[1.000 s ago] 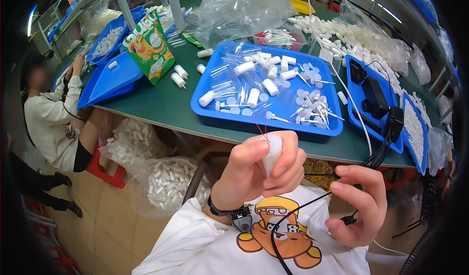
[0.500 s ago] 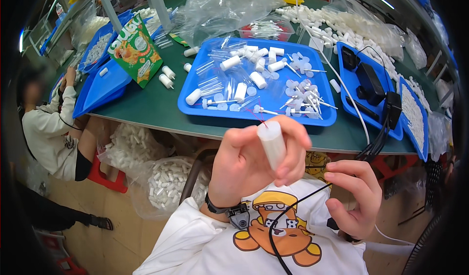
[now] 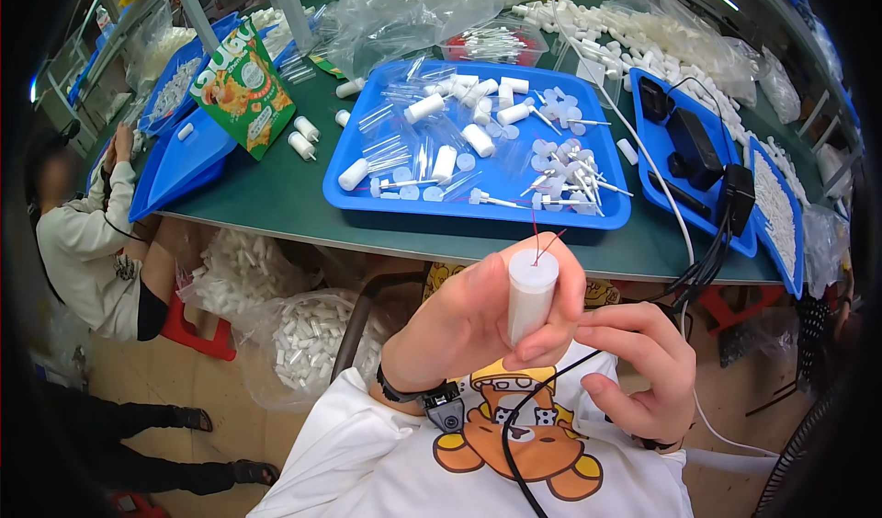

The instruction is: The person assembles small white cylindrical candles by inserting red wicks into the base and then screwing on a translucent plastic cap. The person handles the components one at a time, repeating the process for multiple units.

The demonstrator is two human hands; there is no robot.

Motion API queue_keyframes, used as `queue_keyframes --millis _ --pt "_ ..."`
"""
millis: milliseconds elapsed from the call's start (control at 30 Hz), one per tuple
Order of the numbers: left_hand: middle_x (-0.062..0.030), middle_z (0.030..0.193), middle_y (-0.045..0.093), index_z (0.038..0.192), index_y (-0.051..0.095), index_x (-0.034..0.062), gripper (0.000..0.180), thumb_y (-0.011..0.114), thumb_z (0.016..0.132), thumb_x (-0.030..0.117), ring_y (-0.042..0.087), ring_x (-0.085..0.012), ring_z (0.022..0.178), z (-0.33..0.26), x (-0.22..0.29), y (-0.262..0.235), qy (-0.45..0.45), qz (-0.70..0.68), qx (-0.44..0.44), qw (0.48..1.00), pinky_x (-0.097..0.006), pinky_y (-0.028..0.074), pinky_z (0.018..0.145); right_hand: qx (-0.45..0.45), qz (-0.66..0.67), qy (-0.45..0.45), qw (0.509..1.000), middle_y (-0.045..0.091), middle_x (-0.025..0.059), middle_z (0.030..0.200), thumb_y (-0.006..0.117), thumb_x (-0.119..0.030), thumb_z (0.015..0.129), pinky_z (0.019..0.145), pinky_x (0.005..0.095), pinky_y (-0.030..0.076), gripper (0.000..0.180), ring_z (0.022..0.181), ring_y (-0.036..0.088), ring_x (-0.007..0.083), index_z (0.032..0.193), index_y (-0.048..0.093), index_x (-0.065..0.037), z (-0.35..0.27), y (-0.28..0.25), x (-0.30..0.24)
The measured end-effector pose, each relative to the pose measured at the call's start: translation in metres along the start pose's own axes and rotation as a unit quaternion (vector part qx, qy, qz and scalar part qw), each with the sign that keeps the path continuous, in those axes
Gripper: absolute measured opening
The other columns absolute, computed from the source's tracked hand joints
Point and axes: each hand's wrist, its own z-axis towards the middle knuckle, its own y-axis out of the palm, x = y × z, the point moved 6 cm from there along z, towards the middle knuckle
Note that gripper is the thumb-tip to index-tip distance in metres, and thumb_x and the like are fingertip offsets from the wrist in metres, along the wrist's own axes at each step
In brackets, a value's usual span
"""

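Here, at the far left, another person [image 3: 87,233] in a pale top sits bent over the left end of the green worktop [image 3: 276,201], hands raised to an empty blue tray [image 3: 179,164]. Beyond that tray lies a green and orange snack bag [image 3: 241,86], propped against it, with a few white caps [image 3: 303,136] loose just beside it. Under the worktop edge, clear plastic bags [image 3: 299,339] full of small white parts sit on the floor.

Toward the middle, a large blue tray [image 3: 367,201] holds clear tubes, white cylinders and small capped pieces scattered across it; a crumpled clear bag [image 3: 413,8] rises behind it.

Below, close to the chest, the left hand [image 3: 482,325] is clenched round a white cylinder [image 3: 529,299], held upright, its flat top showing with thin red wires [image 3: 540,242] sticking up out of it. A dark wristband [image 3: 418,397] sits on that wrist. The right hand [image 3: 638,371] is just beside the cylinder, fingers curled loosely, its fingertips near the cylinder's lower part; whether they touch it I cannot tell. A black cable [image 3: 514,426] runs across the printed shirt below both hands.

Further right, a narrower blue tray [image 3: 657,150] carries black devices [image 3: 694,146] with cables trailing off the worktop edge. A heap of white parts [image 3: 643,40] lies behind, and another tray of white pieces [image 3: 776,210] stands at the far right.
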Motion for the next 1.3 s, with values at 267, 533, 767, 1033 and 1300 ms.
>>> queue_keyframes --millis 267,533,767,1033,1300 --pt "-0.0024 0.061 0.038 0.081 0.041 0.0052 0.037 0.035 0.091 0.04 0.033 -0.0089 0.052 -0.002 -0.002 -0.008 -0.032 -0.056 0.023 0.998 -0.022 0.029 0.05 -0.003 -0.005 -0.011 1.0 0.059 0.0119 0.097 0.07 -0.006 0.066 0.066 0.0296 0.045 0.033 0.078 0.057 0.0236 0.097 0.061 -0.001 0.001 0.003 0.0" --pt "-0.0027 0.061 0.038 0.088 0.044 0.0028 0.037 0.029 0.092 0.037 0.031 -0.0093 0.05 0.001 -0.005 -0.009 -0.018 -0.151 0.011 0.988 -0.023 0.028 0.049 -0.003 -0.001 -0.018 1.0 0.059 0.0118 0.095 0.071 -0.006 0.066 0.064 0.0296 0.045 0.033 0.075 0.057 0.0236 0.097 0.061 0.0 0.0 0.005 0.003" --pt "-0.0086 0.069 0.048 0.105 0.041 -0.0066 0.047 0.025 0.092 0.036 0.046 -0.0157 0.052 0.002 -0.003 -0.009 -0.04 -0.052 0.095 0.993 -0.025 0.037 0.049 -0.002 0.001 -0.017 1.0 0.06 0.0117 0.094 0.07 -0.007 0.067 0.063 0.0299 0.044 0.031 0.074 0.057 0.0235 0.096 0.06 0.0 0.001 0.005 0.003" --pt "-0.0109 0.078 0.053 0.102 0.044 -0.0018 0.041 0.043 0.089 0.038 0.052 -0.0188 0.073 0.0 -0.001 -0.014 -0.005 0.127 0.097 0.987 -0.032 0.042 0.067 0.022 0.005 -0.001 1.0 0.061 0.0118 0.087 0.07 -0.006 0.067 0.064 0.0288 0.045 0.026 0.072 0.058 0.0225 0.089 0.059 0.001 0.008 0.001 0.005" --pt "-0.0078 0.087 0.05 0.099 0.046 0.0023 0.037 0.057 0.084 0.035 0.048 -0.0159 0.086 -0.001 0.005 -0.015 0.048 0.133 0.118 0.983 -0.03 0.038 0.077 0.071 0.246 0.096 0.962 0.06 0.0134 0.091 0.071 -0.004 0.071 0.066 0.024 0.046 0.035 0.079 0.059 0.0139 0.094 0.044 0.0 0.022 0.009 0.017"
